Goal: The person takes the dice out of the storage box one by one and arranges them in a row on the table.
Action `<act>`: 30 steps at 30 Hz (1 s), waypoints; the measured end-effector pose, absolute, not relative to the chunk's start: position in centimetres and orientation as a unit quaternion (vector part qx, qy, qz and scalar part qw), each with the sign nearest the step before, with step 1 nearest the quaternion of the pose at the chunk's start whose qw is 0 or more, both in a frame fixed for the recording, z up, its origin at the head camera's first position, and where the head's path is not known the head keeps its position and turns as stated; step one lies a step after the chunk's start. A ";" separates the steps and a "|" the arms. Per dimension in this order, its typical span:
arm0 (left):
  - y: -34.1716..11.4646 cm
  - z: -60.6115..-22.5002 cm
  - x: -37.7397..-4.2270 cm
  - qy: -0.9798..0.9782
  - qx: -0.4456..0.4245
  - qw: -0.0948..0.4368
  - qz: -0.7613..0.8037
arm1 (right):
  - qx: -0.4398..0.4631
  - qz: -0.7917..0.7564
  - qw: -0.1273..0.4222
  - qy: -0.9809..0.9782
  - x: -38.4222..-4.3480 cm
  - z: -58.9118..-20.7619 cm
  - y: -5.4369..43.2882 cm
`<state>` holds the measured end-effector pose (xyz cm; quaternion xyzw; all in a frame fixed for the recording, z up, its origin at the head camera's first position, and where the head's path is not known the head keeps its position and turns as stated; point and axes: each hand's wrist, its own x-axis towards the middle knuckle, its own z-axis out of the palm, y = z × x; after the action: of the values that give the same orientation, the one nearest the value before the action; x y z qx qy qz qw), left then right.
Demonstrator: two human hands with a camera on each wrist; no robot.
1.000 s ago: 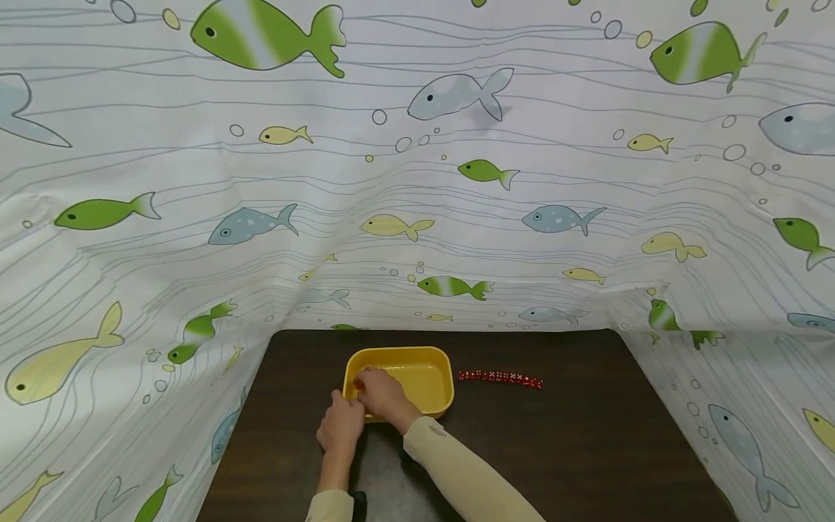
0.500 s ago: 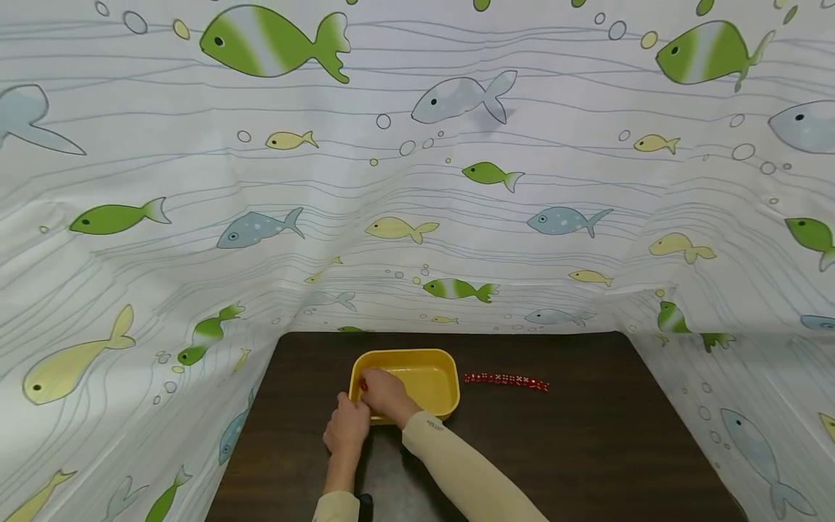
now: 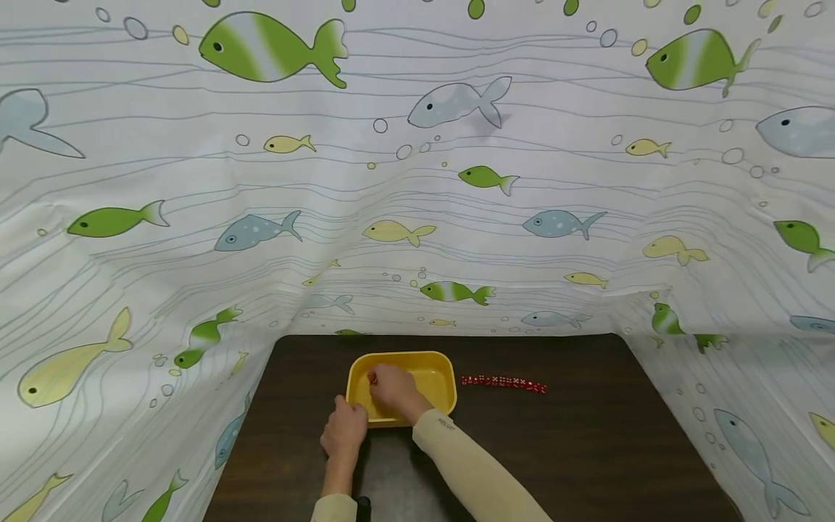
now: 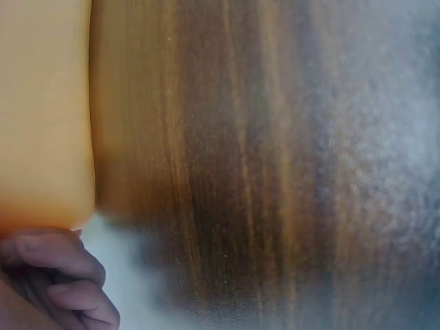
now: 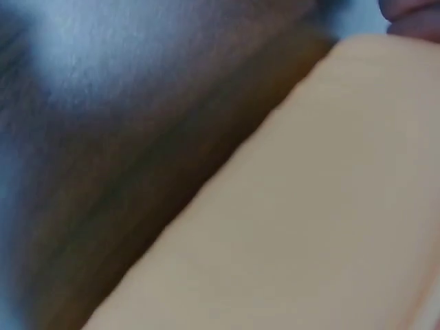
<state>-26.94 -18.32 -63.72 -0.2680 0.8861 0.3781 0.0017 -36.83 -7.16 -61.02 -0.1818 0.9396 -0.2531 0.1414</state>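
A yellow plastic tray (image 3: 433,380) stands on the dark table in the head view. My left hand (image 3: 346,429) grips its near left corner; in the left wrist view, curled fingers (image 4: 69,265) lie against the tray's wall (image 4: 41,110). Inside the tray, my right hand (image 3: 395,389) pinches one or more small red dice (image 3: 372,378) at its fingertips. How many dice it holds is hidden. The right wrist view has mostly the tray's outer wall (image 5: 289,206), with part of the left hand's fingers (image 5: 416,20) at the top corner.
Right of the tray, several red dice with white pips form a long, slightly slanted row (image 3: 504,383). The dark wood table (image 3: 574,449) extends around it. A white fish-print curtain (image 3: 391,181) encloses the back and sides.
My right hand has moved a little to the right inside the tray, away from its left wall, still holding red dice. My left hand stays at the corner. The head view shifts slightly.
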 end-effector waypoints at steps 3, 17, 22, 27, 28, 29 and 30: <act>-18.3 -63.7 -27.1 0.887 -0.267 0.001 0.377 | -0.175 -0.279 0.140 0.934 -37.1 -60.2 -6.3; -18.2 -64.1 -26.8 0.879 -0.280 0.020 0.386 | -0.194 -0.386 0.128 0.893 -36.3 -57.8 -3.1; -17.9 -64.3 -26.4 0.877 -0.275 0.012 0.393 | -0.187 -0.410 0.123 0.884 -35.6 -57.5 -1.6; -18.0 -64.3 -26.4 0.878 -0.271 0.007 0.395 | -0.181 -0.424 0.108 0.881 -35.2 -57.3 0.2; -18.1 -64.3 -26.4 0.877 -0.271 0.006 0.396 | -0.182 -0.428 0.104 0.879 -35.2 -57.3 0.6; -18.1 -64.2 -26.4 0.877 -0.270 0.006 0.397 | -0.184 -0.434 0.098 0.877 -35.2 -57.3 1.1; -18.2 -64.1 -26.3 0.877 -0.269 0.005 0.398 | -0.184 -0.438 0.091 0.875 -35.1 -57.2 1.5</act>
<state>-26.35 -18.18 -64.12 -0.2694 0.8771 0.3975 0.0047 -35.14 1.51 -57.23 -0.1841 0.8751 -0.4384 0.0907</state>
